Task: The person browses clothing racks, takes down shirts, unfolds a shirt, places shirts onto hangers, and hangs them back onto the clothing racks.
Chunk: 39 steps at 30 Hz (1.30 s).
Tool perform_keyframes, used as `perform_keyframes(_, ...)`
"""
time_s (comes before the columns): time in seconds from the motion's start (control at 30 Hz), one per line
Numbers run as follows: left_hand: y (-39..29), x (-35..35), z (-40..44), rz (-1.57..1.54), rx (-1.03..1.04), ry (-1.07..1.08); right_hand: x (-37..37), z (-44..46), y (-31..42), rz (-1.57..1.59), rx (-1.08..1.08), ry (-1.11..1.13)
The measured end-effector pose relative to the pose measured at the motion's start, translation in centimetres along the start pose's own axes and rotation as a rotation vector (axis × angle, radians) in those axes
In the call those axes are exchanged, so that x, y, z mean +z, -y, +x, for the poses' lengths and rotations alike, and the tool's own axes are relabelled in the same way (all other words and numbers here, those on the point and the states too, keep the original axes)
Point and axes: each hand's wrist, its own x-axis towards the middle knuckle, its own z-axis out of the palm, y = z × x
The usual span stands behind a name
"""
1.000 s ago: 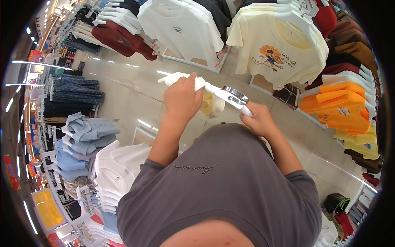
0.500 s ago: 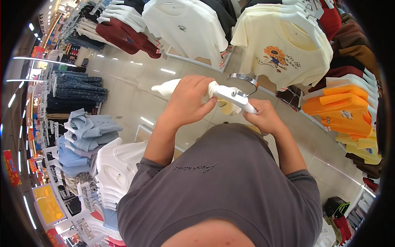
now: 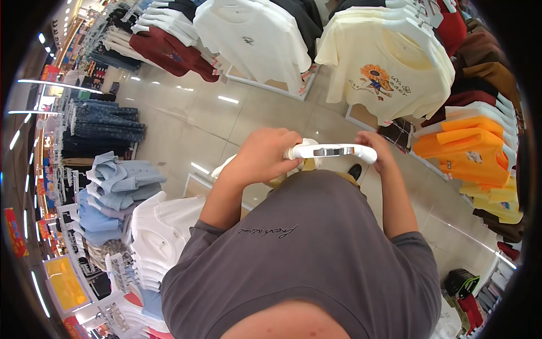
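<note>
My left hand (image 3: 264,157) is closed around bunched cream cloth, a garment (image 3: 224,165), at the left end of a white hanger (image 3: 305,151). More of the cloth shows below the hanger. The hanger lies level in front of my body, and its metal hook (image 3: 336,151) is seen edge-on. My right hand (image 3: 379,151) is at the hanger's bare right end, fingers spread behind it and not wrapped around it. Whether the palm touches the hanger is hard to tell.
A cream T-shirt with a sunflower print (image 3: 389,73) hangs ahead, beside a white T-shirt (image 3: 254,45). Orange shirts (image 3: 468,150) hang at the right. Denim clothes (image 3: 107,121) and light blue shirts (image 3: 121,181) are on the left racks. The floor (image 3: 197,121) is tiled.
The hanger has turned level and moved down and right. My left hand has come lower and nearer with the garment. My right hand has loosened from the hanger's end and moved up and right.
</note>
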Motion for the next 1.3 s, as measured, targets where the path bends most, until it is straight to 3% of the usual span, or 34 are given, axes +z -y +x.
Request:
perform_keyframes(0.27,-0.7,-2.3,-1.4,-0.012,-0.015,-0.1,3.0,-0.7,-1.4,0.301,0.091,0.219)
perform_keyframes(0.37,-0.8,-2.8,-1.8,-0.077,0.047,-0.184,5.4,-0.8,-0.6,-0.142,-0.051,0.325)
perform_keyframes(0.4,-0.9,-2.7,-1.8,-0.079,0.045,-0.184,6.6,-1.4,-0.2,-0.143,-0.049,0.326)
perform_keyframes(0.47,-1.2,-2.5,-1.8,-0.092,0.074,-0.204,10.1,-3.6,2.6,-0.308,-0.268,0.476)
perform_keyframes(0.5,-1.3,-2.4,-1.6,-0.091,0.072,-0.208,11.3,-3.8,3.0,-0.311,-0.269,0.48)
perform_keyframes(0.57,-1.5,-2.1,-1.3,-0.101,0.113,-0.186,12.9,-3.8,3.5,-0.649,-0.84,0.529)
perform_keyframes(0.67,-1.7,-1.7,-1.3,-0.08,0.12,-0.194,13.8,-2.5,2.9,-0.849,-0.832,0.5)
perform_keyframes(0.7,-1.6,-1.7,-1.4,-0.081,0.121,-0.199,13.7,-2.0,3.4,-0.891,-0.659,0.565)
perform_keyframes(0.73,-1.4,-1.7,-1.5,-0.086,0.125,-0.217,13.5,-2.2,3.2,-0.895,-0.659,0.567)
perform_keyframes(0.83,-1.4,-2.1,-1.8,-0.118,0.102,-0.246,13.2,-2.4,2.0,-0.603,-0.641,0.438)
perform_keyframes(0.97,-1.1,-2.4,-2.0,-0.137,0.142,-0.281,12.9,-1.8,2.1,-0.836,-0.65,0.263)
perform_keyframes(1.0,-0.8,-2.4,-2.2,-0.138,0.143,-0.282,11.9,-0.3,1.6,-0.93,-0.551,0.207)
perform_keyframes(1.07,0.0,-2.5,-3.0,-0.336,-0.041,-0.339,7.3,4.1,-1.3,-1.068,-0.291,0.068)
perform_keyframes(1.13,1.1,-3.5,-4.3,-0.323,-0.112,-0.339,3.2,4.1,-0.4,-0.616,-0.276,0.026)
perform_keyframes(1.17,1.9,-3.8,-5.0,-0.393,-0.209,-0.375,1.6,3.0,2.3,-0.477,-0.087,0.041)
perform_keyframes(1.2,2.6,-4.1,-5.5,-0.462,-0.305,-0.409,1.6,1.0,4.4,-0.414,-0.118,-0.039)
perform_keyframes(1.3,2.6,-4.7,-5.8,-0.519,-0.293,-0.389,1.8,-1.6,6.8,-0.419,-0.175,0.037)
